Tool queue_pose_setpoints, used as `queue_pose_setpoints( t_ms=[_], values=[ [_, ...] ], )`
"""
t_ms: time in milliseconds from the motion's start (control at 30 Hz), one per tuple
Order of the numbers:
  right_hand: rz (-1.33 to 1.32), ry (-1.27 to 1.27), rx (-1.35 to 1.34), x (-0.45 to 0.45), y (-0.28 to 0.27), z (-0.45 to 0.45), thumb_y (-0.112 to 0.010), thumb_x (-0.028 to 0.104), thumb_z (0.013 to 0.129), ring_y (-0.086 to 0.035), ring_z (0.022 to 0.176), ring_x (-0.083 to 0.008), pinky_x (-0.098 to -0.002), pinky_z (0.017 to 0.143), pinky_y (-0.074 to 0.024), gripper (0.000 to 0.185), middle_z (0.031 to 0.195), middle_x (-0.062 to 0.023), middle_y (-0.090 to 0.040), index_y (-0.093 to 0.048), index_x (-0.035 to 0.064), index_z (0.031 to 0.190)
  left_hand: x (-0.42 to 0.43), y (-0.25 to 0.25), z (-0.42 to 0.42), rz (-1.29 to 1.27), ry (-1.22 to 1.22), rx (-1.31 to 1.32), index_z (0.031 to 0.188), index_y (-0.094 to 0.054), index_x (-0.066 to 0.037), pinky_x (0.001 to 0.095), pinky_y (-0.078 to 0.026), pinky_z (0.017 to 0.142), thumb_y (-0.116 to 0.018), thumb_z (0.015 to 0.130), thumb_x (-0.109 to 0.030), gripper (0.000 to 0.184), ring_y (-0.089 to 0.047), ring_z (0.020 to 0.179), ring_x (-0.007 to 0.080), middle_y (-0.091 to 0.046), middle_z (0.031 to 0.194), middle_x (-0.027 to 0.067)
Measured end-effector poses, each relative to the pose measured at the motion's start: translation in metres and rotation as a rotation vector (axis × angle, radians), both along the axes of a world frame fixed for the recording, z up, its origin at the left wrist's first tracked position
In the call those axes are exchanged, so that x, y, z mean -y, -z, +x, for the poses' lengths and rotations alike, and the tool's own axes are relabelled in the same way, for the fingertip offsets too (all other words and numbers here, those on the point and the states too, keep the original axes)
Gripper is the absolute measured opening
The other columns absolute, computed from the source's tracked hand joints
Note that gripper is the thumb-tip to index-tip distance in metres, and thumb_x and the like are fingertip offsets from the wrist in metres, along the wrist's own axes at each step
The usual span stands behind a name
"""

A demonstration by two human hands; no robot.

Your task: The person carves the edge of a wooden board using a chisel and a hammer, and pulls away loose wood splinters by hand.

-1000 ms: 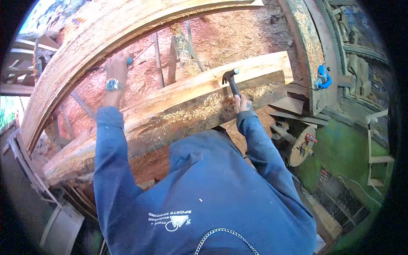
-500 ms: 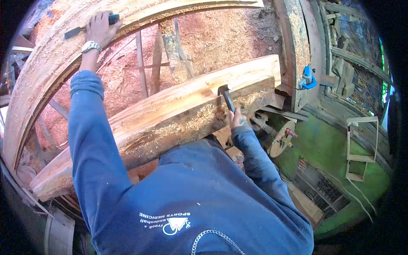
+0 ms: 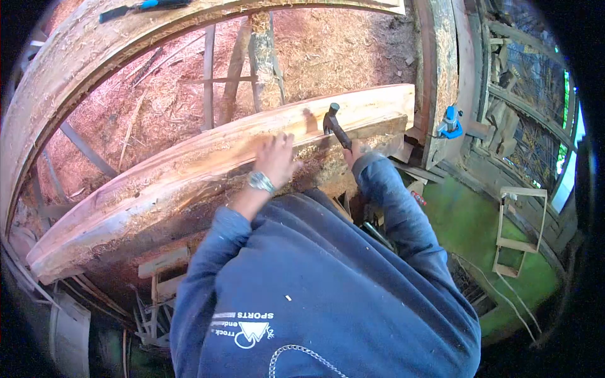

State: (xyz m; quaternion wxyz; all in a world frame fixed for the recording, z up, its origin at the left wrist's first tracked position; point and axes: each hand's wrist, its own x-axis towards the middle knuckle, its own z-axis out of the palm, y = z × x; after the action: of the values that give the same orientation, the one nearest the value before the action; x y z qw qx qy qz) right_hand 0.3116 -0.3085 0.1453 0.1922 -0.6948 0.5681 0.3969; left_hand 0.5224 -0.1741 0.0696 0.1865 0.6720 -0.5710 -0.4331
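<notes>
My right hand (image 3: 358,153) grips a claw hammer (image 3: 340,133) by its dark handle. The hammer's head is over the seam between a pale, curved timber (image 3: 208,148) and the rougher, bark-edged piece (image 3: 378,133) on its near side. Its claw points down at the wood, though contact is hard to judge. My left hand (image 3: 276,160), with a metal-band watch at the wrist, is over the timber left of the hammer, fingers spread and holding nothing. A chisel-like tool (image 3: 148,5) with a dark blade and blue handle lies on the large curved plank at the top.
The large curved plank (image 3: 75,69) arcs across the upper left. Wood shavings (image 3: 340,50) cover the ground behind the timber. A blue power tool (image 3: 450,123) rests on the ledge at right. A wooden frame (image 3: 522,220) stands on the green floor, beside a pale cord (image 3: 513,302).
My left hand has let go of the chisel-like tool on the far plank and come back to the timber. The hammer remains in my right hand, its head turned slightly. The view has shifted.
</notes>
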Motion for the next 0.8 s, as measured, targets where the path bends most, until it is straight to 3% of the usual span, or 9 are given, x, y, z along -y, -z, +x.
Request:
queue_pose_setpoints(
  t_ms=[33, 133, 233, 333, 467, 633, 800],
  values=[
    [0.031, 0.080, -0.034, -0.006, -0.003, 0.005, -0.054, 0.039, 0.092, -0.064, 0.092, -0.0457, -0.0522, 0.083, -0.0501, 0.042, 0.097, -0.0283, -0.065, -0.055, -0.0008, 0.107, -0.007, -0.003, -0.017, -0.029, -0.029, 0.069, 0.130, -0.049, -0.003, 0.0463, -0.040, 0.099, -0.076, 0.074, -0.023, 0.065, -0.049, 0.117, 0.0318, -0.052, 0.124, 0.0130],
    [-0.218, -0.074, 0.159, -0.036, 0.053, -0.071, -0.050, 0.045, 0.093, -0.063, 0.081, -0.0471, -0.0561, 0.073, -0.0491, 0.042, 0.083, -0.0275, -0.063, -0.052, 0.0052, 0.108, -0.024, -0.003, -0.047, -0.083, -0.092, 0.215, 0.132, -0.047, -0.003, 0.0471, -0.037, 0.100, -0.079, 0.069, -0.019, 0.072, -0.046, 0.119, 0.0304, -0.050, 0.124, 0.0109],
    [-0.203, -0.031, 0.263, -0.040, 0.065, -0.086, -0.053, 0.044, 0.092, -0.063, 0.079, -0.0475, -0.0560, 0.072, -0.0490, 0.042, 0.084, -0.0282, -0.064, -0.052, 0.0051, 0.109, -0.026, 0.003, -0.053, -0.113, -0.114, 0.258, 0.127, -0.049, -0.003, 0.0459, -0.037, 0.098, -0.078, 0.063, -0.012, 0.071, -0.046, 0.117, 0.0290, -0.051, 0.116, 0.0097],
    [-0.175, 0.033, 0.158, -0.038, 0.044, -0.057, -0.058, 0.039, 0.091, -0.063, 0.079, -0.0477, -0.0557, 0.070, -0.0489, 0.040, 0.084, -0.0288, -0.064, -0.051, 0.0039, 0.110, -0.024, 0.000, -0.064, -0.080, -0.160, 0.310, 0.120, -0.052, -0.006, 0.0450, -0.037, 0.096, -0.081, 0.060, -0.013, 0.067, -0.047, 0.112, 0.0293, -0.050, 0.112, 0.0103],
    [-0.321, 0.253, 0.376, -0.095, 0.075, -0.082, -0.059, 0.032, 0.091, -0.063, 0.083, -0.0489, -0.0546, 0.072, -0.0500, 0.039, 0.087, -0.0287, -0.064, -0.050, 0.0014, 0.113, -0.021, -0.004, -0.073, -0.056, -0.182, 0.362, 0.115, -0.053, -0.007, 0.0444, -0.038, 0.094, -0.083, 0.059, -0.014, 0.064, -0.047, 0.109, 0.0292, -0.050, 0.110, 0.0102],
    [-0.055, 0.122, 0.091, -0.040, 0.021, -0.045, -0.054, 0.041, 0.090, -0.065, 0.096, -0.0440, -0.0506, 0.085, -0.0504, 0.047, 0.093, -0.0291, -0.066, -0.058, 0.0017, 0.116, -0.022, -0.005, -0.077, -0.108, -0.213, 0.380, 0.105, -0.052, -0.008, 0.0450, -0.039, 0.091, -0.084, 0.059, -0.014, 0.056, -0.049, 0.106, 0.0300, -0.051, 0.107, 0.0115],
    [0.182, -0.070, 0.004, -0.010, -0.002, -0.023, -0.053, 0.044, 0.089, -0.065, 0.099, -0.0410, -0.0486, 0.087, -0.0500, 0.048, 0.100, -0.0273, -0.067, -0.065, 0.0020, 0.110, -0.016, 0.001, -0.077, -0.036, -0.191, 0.411, 0.103, -0.054, -0.007, 0.0442, -0.040, 0.088, -0.082, 0.059, -0.013, 0.053, -0.050, 0.107, 0.0293, -0.054, 0.107, 0.0108]
  ],
)
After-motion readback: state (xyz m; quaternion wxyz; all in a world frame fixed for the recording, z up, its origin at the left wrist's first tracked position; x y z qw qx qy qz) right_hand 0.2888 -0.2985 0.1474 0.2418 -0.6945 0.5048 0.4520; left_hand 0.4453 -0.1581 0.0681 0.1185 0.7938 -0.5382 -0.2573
